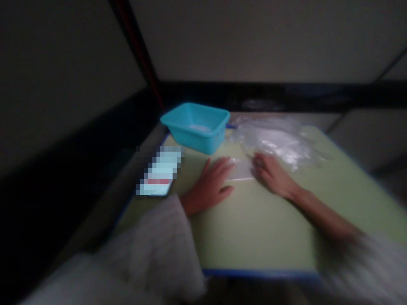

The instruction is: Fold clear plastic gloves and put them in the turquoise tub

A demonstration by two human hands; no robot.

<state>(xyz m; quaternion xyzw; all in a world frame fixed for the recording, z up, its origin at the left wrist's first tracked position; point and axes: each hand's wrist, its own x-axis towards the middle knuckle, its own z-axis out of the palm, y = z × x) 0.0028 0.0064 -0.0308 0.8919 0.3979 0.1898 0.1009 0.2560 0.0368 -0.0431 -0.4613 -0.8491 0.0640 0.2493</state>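
A small clear plastic bag [241,169] lies flat on the yellow-green table [254,228] between my hands. My left hand [213,186] rests palm down with its fingers apart, the fingertips at the bag's left end. At the bag's right end is my right hand [270,173], its fingers curled together; blur hides what they hold, if anything. Just beyond my right hand lies a heap of shiny clear plastic bags [276,140].
A turquoise plastic basin [206,140] with something whitish inside stands at the table's back left. A blurred-out flat device with a lit screen [162,171] lies at the left edge. Blue trim borders the table, and a pale wall rises behind it.
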